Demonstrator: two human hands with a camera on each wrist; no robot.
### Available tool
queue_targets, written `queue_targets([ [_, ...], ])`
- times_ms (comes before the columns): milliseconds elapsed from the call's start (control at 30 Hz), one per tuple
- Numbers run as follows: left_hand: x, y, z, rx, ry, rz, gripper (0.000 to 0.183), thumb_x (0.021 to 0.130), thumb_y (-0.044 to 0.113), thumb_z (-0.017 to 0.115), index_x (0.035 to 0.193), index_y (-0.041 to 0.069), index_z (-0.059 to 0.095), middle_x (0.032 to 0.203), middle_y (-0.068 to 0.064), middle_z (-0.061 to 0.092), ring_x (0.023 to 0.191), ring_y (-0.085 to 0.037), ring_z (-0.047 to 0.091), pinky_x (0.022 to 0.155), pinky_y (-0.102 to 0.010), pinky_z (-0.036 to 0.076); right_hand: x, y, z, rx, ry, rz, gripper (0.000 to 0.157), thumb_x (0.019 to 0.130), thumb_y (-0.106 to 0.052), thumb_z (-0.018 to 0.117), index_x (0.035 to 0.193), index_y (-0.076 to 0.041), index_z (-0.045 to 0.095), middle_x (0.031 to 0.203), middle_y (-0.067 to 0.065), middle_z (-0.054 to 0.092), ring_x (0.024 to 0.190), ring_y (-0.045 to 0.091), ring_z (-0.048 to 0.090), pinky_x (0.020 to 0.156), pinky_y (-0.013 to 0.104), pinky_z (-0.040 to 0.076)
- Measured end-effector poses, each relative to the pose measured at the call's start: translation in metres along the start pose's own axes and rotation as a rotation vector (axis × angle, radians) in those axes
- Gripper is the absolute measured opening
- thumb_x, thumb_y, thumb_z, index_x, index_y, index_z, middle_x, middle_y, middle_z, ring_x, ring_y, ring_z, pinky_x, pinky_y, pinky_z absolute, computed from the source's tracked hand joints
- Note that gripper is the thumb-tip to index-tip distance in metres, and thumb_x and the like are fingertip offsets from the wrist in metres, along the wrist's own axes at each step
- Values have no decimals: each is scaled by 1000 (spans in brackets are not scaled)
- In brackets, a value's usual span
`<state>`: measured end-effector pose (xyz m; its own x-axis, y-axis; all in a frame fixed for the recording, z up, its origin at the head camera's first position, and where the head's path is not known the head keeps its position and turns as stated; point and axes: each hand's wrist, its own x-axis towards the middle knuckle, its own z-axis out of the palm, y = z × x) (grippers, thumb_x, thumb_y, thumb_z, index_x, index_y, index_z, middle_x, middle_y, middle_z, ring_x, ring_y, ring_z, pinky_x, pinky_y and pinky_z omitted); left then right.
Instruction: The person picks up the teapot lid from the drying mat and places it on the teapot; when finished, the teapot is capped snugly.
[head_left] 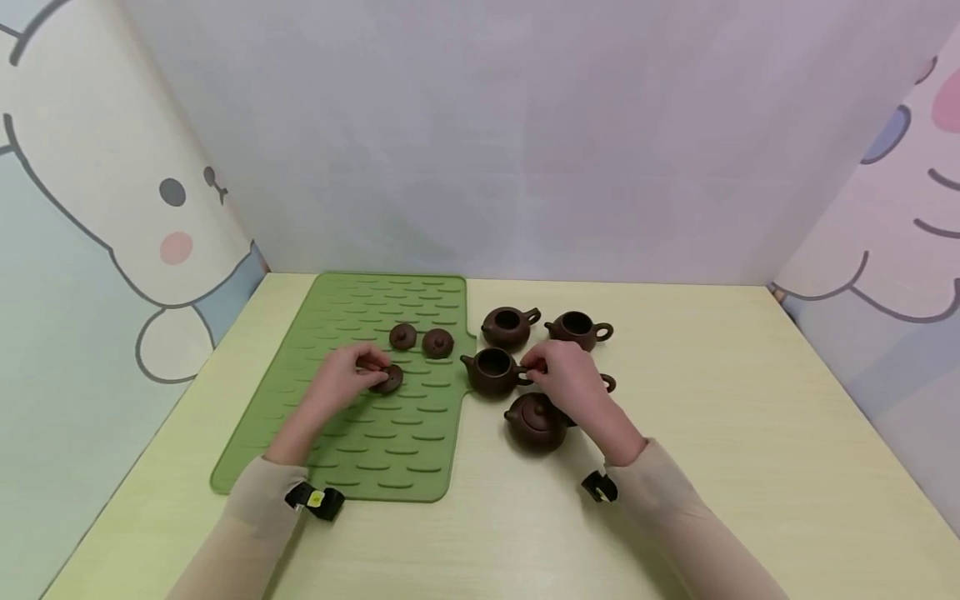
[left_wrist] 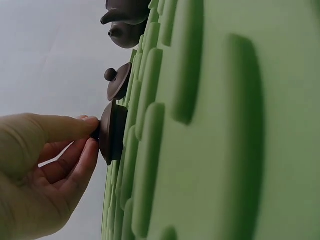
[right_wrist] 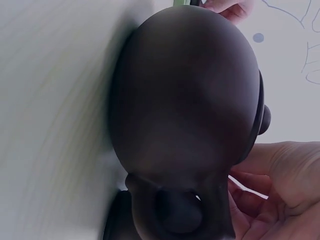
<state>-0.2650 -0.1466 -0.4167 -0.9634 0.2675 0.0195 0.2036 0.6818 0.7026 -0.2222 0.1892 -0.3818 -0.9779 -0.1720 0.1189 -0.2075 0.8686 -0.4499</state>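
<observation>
My left hand [head_left: 341, 381] pinches the knob of a dark brown teapot lid [head_left: 387, 379] between thumb and fingers, at the surface of a green ridged mat [head_left: 352, 450]. Two more lids [head_left: 402, 336] [head_left: 438, 342] lie knob up just beyond it. On the right, my right hand [head_left: 566, 379] grips the handle of a lidless dark teapot [head_left: 493, 372] beside the mat's edge. A lidded teapot [head_left: 537, 423] stands nearer me, below that hand. In the right wrist view this lidded teapot [right_wrist: 185, 95] hides the fingertips.
Two lidless teapots [head_left: 507, 327] [head_left: 577, 329] stand behind my right hand. Another teapot's handle [head_left: 609, 382] shows past that hand, its body mostly hidden. The pale wooden table [head_left: 712, 400] extends right, up to a plain back wall [head_left: 525, 167].
</observation>
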Motion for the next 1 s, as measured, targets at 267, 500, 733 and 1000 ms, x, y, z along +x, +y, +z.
queue_targets([
  [267,0,6,-2,15,12,-40,12,92,10,70,105,7,72,105,-14,73,99,-29,68,81,-41,55,0,-1,2,-26,26,-26,11,87,-7,74,93,-15,79,94,-1,77,81,16,68,70,36,55],
  [500,0,17,-5,10,20,-10,14,94,12,68,108,8,71,108,-14,72,102,-30,68,86,-44,57,-1,0,4,-27,65,-53,12,86,-4,74,91,-14,79,93,-1,77,82,17,70,70,36,56],
  [733,2,34,-5,3,41,43,14,93,12,70,107,9,71,109,-14,72,103,-30,68,88,-44,58,-1,2,6,-27,82,-66,13,86,-3,74,92,-14,79,94,-1,77,84,17,70,70,35,56],
  [1000,7,52,0,-31,22,74,15,94,10,68,109,9,72,109,-13,72,101,-28,69,88,-42,59,-2,1,5,-22,91,-65,14,85,-2,74,91,-14,79,92,-1,77,81,16,69,68,33,55],
])
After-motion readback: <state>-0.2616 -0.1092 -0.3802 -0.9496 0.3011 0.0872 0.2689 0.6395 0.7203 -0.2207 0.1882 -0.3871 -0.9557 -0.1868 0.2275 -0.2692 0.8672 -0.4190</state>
